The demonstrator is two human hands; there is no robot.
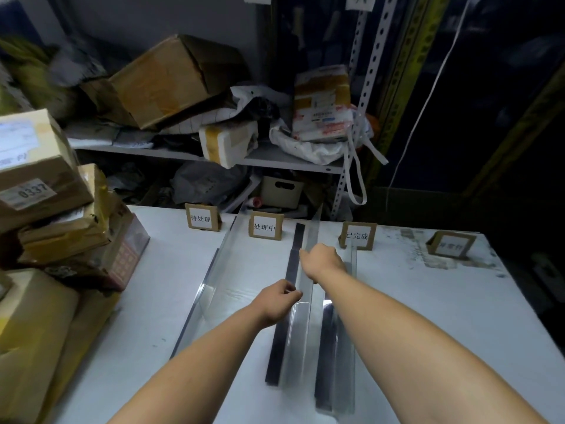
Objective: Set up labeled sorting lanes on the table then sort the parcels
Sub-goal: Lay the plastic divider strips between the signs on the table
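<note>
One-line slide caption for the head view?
Left hand and right hand hold a clear divider between label cards on the table; parcels stacked at left.

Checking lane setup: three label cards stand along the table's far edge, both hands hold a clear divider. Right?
Wrong count. The head view shows four label cards along the far edge of the table, not three: leftmost card, second card, third card, rightmost card. Left hand and right hand do hold a clear divider.
</note>
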